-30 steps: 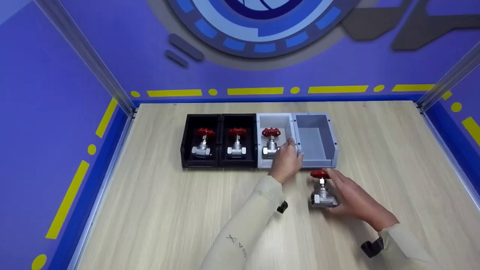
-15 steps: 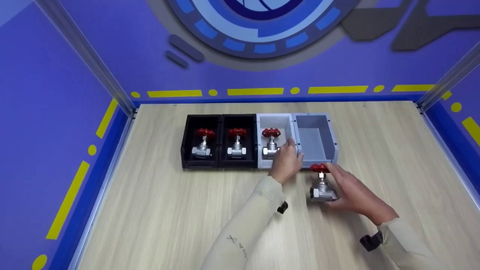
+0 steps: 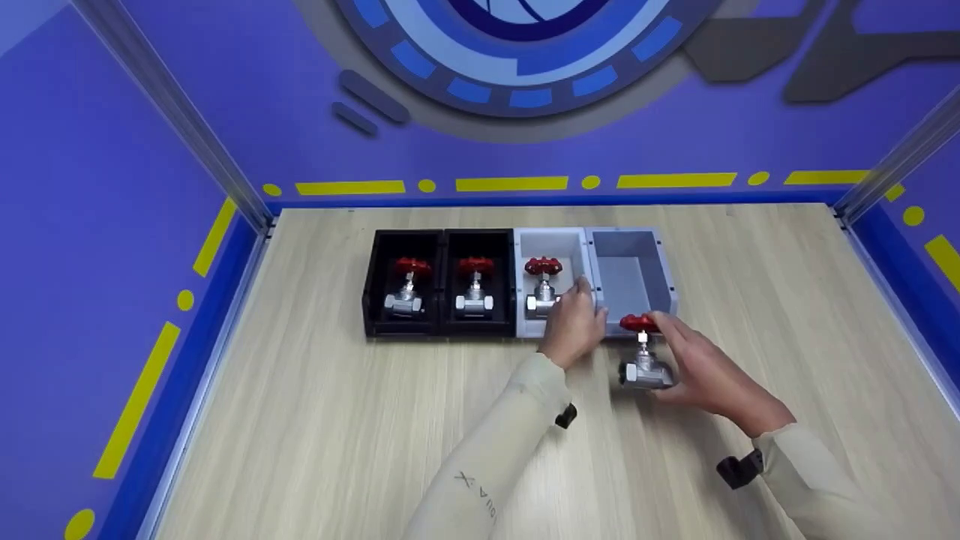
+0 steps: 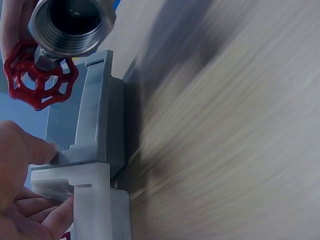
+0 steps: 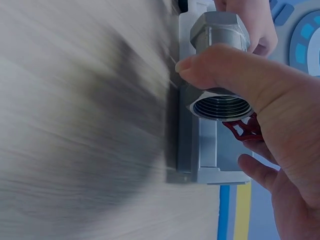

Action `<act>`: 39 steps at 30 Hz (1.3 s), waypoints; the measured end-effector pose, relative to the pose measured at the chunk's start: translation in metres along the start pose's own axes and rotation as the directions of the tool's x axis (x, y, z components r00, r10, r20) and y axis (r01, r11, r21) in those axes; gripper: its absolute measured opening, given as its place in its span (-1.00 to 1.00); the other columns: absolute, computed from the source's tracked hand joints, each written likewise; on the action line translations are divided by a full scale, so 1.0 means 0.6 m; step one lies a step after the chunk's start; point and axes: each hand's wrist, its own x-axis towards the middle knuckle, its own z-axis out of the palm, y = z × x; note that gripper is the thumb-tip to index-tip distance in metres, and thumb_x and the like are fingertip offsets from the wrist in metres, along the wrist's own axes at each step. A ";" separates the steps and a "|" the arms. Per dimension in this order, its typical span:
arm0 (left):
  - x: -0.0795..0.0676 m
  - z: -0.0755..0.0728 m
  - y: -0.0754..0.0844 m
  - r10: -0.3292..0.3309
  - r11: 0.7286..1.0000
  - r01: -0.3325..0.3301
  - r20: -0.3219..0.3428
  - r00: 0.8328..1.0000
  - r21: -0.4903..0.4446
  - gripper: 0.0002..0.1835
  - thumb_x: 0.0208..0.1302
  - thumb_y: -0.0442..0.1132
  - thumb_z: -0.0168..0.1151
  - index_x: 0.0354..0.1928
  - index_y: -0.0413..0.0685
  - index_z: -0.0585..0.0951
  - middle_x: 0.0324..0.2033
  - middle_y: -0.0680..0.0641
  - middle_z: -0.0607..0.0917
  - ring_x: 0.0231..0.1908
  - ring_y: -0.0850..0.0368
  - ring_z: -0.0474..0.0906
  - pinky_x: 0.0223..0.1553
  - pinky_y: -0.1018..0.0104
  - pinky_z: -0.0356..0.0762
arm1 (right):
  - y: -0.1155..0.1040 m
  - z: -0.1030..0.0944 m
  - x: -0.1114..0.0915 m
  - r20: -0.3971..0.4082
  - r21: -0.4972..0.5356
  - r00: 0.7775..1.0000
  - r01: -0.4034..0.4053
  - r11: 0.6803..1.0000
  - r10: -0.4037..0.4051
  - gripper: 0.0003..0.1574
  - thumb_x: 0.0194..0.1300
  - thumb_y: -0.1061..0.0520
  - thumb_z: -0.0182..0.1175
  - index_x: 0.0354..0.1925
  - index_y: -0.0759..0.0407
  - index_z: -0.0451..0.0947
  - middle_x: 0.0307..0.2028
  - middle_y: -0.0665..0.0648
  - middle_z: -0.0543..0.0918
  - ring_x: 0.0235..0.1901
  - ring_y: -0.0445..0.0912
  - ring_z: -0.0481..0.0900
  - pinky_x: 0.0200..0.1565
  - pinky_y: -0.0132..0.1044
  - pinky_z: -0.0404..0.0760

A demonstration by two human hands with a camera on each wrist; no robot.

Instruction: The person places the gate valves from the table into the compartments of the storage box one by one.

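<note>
My right hand [image 3: 709,367] grips a metal gate valve [image 3: 645,369] with a red handwheel, held upright just in front of the grey bin [image 3: 656,328]. In the right wrist view, the thumb lies across the valve body [image 5: 220,35]. My left hand [image 3: 574,322] pinches the adjoining side walls of the white bin [image 3: 529,328] and the grey bin; the left wrist view has its thumb on the grey rim [image 4: 67,157] and fingers inside the white one. Behind that hand, another valve [image 3: 543,281] stands in the white bin, its right end hidden.
Two black bins [image 3: 401,328] adjoin the white one on the left, each with a red-wheeled valve [image 3: 474,289] inside. The row sits on a wooden table [image 3: 315,420]. Blue panels [image 3: 247,150] enclose the back and sides.
My right hand has carried the valve away from me, up to the grey bin's front edge. The left hand has stayed in place on the bin walls.
</note>
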 end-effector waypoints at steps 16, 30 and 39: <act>-0.002 0.002 0.002 -0.008 1.000 0.008 -0.007 1.000 0.004 -0.23 0.24 -0.09 0.29 0.39 -0.30 0.25 -0.04 -0.10 0.67 -0.36 0.17 0.63 -0.39 0.51 0.57 | 0.000 -0.017 0.027 0.020 0.022 0.999 -0.029 0.999 0.029 0.45 -0.32 0.21 0.61 0.44 0.27 -0.01 0.28 0.34 0.36 0.22 0.21 0.43 0.16 0.16 0.48; -0.004 -0.001 0.000 0.031 0.999 -0.031 -0.024 0.999 0.016 -0.25 0.25 -0.12 0.28 0.37 -0.35 0.26 -0.07 -0.10 0.68 -0.35 0.17 0.66 -0.38 0.52 0.58 | 0.007 -0.030 0.048 -0.015 0.015 1.000 0.008 1.000 -0.008 0.42 -0.34 0.23 0.60 0.43 0.20 0.03 0.22 0.28 0.39 0.13 0.14 0.48 0.10 0.12 0.53; -0.002 -0.001 0.000 0.027 0.999 -0.026 -0.030 0.999 0.030 -0.25 0.23 -0.11 0.30 0.36 -0.35 0.29 -0.06 -0.10 0.68 -0.30 0.12 0.67 -0.30 0.45 0.62 | 0.009 -0.038 0.061 -0.006 -0.006 1.000 -0.008 1.000 0.008 0.45 -0.31 0.22 0.61 0.46 0.23 -0.02 0.28 0.32 0.34 0.19 0.18 0.44 0.15 0.15 0.49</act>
